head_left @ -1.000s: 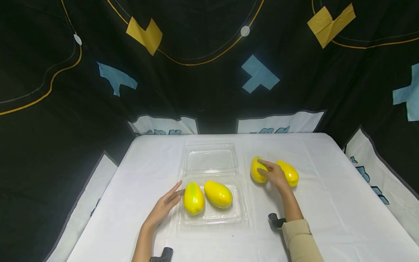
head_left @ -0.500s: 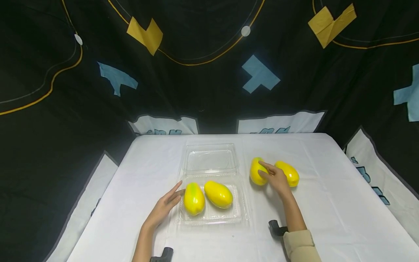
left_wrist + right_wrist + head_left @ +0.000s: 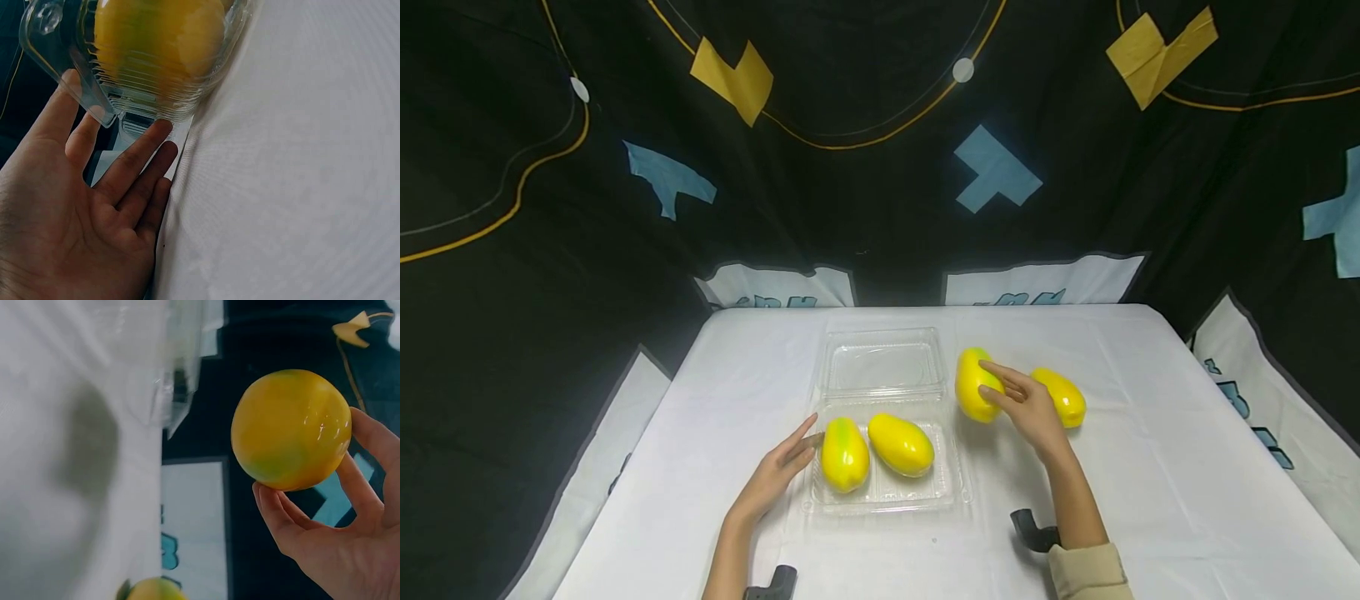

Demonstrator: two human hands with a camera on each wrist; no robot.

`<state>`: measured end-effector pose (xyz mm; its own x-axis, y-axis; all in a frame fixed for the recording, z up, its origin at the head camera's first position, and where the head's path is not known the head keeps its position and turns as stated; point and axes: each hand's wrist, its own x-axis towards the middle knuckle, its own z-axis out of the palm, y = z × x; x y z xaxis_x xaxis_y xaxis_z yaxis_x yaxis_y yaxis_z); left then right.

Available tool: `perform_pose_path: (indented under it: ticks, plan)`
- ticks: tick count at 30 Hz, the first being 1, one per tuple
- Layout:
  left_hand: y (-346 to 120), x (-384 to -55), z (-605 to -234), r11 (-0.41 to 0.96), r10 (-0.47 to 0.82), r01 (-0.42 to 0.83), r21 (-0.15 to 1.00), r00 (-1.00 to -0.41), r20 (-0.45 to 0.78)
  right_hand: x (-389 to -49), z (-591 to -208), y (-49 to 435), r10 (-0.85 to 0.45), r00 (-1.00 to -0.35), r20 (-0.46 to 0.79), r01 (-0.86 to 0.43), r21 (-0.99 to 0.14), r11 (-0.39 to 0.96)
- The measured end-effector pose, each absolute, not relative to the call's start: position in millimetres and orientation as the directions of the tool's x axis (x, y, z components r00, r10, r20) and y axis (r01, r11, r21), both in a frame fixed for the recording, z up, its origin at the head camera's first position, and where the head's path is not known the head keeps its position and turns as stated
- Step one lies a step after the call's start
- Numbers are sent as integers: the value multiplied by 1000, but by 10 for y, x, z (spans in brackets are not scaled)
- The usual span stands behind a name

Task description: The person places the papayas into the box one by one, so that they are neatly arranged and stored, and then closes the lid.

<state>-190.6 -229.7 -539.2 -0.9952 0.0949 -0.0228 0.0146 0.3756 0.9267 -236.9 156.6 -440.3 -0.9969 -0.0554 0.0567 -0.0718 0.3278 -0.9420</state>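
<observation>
My right hand (image 3: 1030, 408) holds a glossy, oblong yellow fruit (image 3: 976, 385) with a greenish patch, pinched between thumb and fingers. In the right wrist view this fruit (image 3: 290, 431) hangs above the table, its shadow falling on the cloth. A clear plastic clamshell box (image 3: 951, 492) lies with its lid (image 3: 882, 362) folded back. Inside its base are two more yellow fruits, a left one (image 3: 845, 456) and a right one (image 3: 901, 445). My left hand (image 3: 775, 475) is at the box's left side, fingers extended; in the left wrist view its fingertips (image 3: 164, 127) are against the clear wall.
Another yellow fruit (image 3: 1060, 397) lies on the white-covered table (image 3: 1150, 500), just behind my right hand. Black curtains (image 3: 865, 225) with taped shapes hang beyond the table's far edge and sides. Each wrist carries a dark mount (image 3: 1033, 531).
My right hand has lifted the yellow fruit off the cloth and moved it leftward, towards the box. The left hand, the box and the other fruits stay where they were.
</observation>
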Motion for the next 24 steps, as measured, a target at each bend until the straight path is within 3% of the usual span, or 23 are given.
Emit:
perform_pose_path:
  ticks: [10, 24]
  plan:
    - [-2301, -1903, -5387, 372, 98, 15, 928, -995, -23, -2214, -4274, 1336, -221, -957, 188, -243, -935, 257]
    - [-2293, -1904, -5375, 373, 97, 10, 928, -995, -28, -2114, -4379, 1125, -344, -928, 145, -234, -944, 233]
